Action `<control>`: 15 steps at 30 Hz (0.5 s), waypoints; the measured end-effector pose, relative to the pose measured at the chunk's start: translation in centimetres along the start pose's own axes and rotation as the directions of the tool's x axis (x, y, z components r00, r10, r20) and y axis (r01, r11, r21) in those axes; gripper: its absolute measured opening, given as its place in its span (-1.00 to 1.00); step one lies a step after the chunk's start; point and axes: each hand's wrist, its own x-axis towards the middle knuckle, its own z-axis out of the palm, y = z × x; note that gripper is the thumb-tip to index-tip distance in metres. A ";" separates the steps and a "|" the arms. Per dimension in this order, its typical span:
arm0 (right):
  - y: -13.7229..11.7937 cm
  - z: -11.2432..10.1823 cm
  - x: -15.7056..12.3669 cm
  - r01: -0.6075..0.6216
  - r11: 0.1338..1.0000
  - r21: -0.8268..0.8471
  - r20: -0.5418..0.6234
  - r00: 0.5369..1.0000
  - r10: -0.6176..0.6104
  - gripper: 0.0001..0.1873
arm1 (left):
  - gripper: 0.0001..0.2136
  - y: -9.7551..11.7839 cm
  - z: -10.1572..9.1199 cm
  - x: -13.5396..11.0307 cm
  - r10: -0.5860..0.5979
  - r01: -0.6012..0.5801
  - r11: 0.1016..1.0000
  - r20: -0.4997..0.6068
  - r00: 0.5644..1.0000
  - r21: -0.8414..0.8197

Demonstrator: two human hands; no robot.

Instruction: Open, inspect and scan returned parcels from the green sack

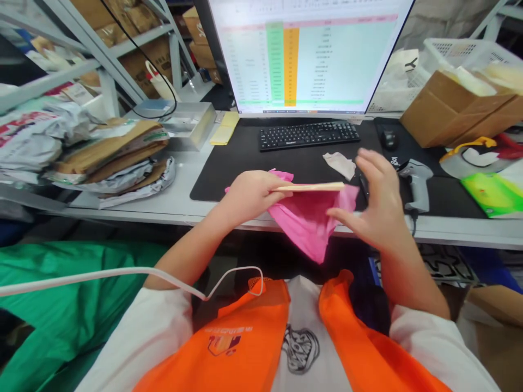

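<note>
My left hand is closed on a flat tan card or thin box, seen edge-on, together with the top of a pink bag that hangs below it over the desk's front edge. My right hand is beside the bag's right corner. Its thumb touches the pink material and its fingers are spread and slightly blurred. Both hands hover above the black desk mat.
A keyboard and monitor stand behind the hands. A crumpled paper, mouse and barcode scanner lie to the right. Parcels pile at the left, and a cardboard box sits at the right.
</note>
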 end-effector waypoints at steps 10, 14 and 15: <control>7.8 1.4 1.6 -0.182 0.865 0.468 -0.103 0.961 0.258 -0.54 | -0.54 -7.8 2.1 -2.6 -0.278 0.278 0.960 0.046 0.959 0.020; 8.5 1.5 1.4 -0.101 0.740 0.666 -0.387 0.800 0.458 -0.53 | -0.63 -11.0 5.2 -3.0 -0.293 0.300 0.927 0.066 0.954 -0.226; 7.7 1.7 1.3 -0.101 0.739 0.666 -0.403 0.785 0.470 -0.55 | -0.63 -11.1 6.0 -2.9 -0.295 0.300 0.909 0.060 0.953 -0.289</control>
